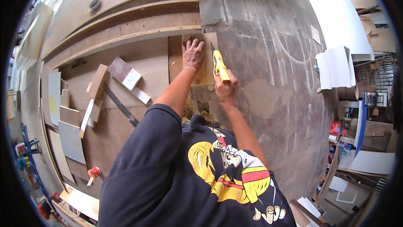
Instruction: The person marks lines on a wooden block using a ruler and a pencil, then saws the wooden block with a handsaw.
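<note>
My left hand [193,54] lies flat with its fingers spread on a light wooden board [200,77], holding it against the work surface. Just to its right, my right hand [226,87] is wrapped round the yellow handle of a handsaw [219,65]. The saw's blade is seen almost edge-on, a thin dark line running away from me along the board's right part. How deep the blade sits in the wood I cannot tell. Beyond my left fingertips, the board's far end lies close to a long wooden rail [138,36].
Wood offcuts, among them a brown-and-white block [125,73], lie on the left beside a dark flat strip [119,104]. A tape roll [95,4] rests on the far panel. At right stand stacked white boards [334,68] and a large white sheet [331,13].
</note>
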Demonstrator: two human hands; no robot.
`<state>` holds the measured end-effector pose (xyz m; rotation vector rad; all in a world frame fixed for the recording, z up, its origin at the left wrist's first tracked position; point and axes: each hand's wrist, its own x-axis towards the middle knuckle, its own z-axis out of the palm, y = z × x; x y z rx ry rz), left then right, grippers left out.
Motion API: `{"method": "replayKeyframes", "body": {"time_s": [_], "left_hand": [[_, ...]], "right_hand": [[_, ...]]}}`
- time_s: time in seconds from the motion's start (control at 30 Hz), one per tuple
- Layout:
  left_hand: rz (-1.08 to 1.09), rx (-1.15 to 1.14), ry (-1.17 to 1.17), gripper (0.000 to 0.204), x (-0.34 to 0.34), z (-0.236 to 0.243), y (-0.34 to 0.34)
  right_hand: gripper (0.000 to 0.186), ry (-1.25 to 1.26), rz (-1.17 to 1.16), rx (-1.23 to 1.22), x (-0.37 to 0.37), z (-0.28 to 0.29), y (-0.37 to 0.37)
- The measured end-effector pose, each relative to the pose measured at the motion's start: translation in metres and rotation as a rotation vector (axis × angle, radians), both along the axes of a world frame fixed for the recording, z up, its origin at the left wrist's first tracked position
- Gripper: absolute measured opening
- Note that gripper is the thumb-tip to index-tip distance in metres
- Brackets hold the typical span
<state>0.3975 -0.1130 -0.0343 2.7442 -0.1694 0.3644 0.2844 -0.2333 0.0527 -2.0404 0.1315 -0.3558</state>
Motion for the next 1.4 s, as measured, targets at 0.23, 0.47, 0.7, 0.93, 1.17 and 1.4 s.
{"method": "replayKeyframes", "body": {"time_s": [0.23, 0.47, 0.7, 0.93, 1.17, 1.4], "left_hand": [[-0.007, 0.066, 0.016, 0.041, -0.028, -0.003, 0.001], [-0.025, 0.046, 0.026, 0.040, -0.029, -0.003, -0.001], [0.057, 0.083, 0.056, 0.039, -0.027, -0.003, -0.005], [0.033, 0.074, 0.029, 0.036, -0.030, -0.011, -0.011], [0.076, 0.127, -0.065, 0.034, -0.016, -0.020, -0.005], [0.031, 0.092, 0.039, 0.035, -0.021, -0.005, -0.009]], "right_hand": [[0.009, 0.002, 0.009, -0.060, -0.003, 0.002, 0.006], [0.008, 0.179, -0.042, 0.205, -0.020, -0.021, 0.005], [0.005, 0.452, 0.040, 0.590, 0.017, 0.018, -0.012], [0.015, 0.296, -0.110, 0.035, -0.018, 0.012, -0.001], [0.005, 0.268, -0.002, 0.157, -0.107, 0.064, -0.010], [0.006, 0.297, -0.007, 0.183, -0.130, 0.054, -0.013]]}}
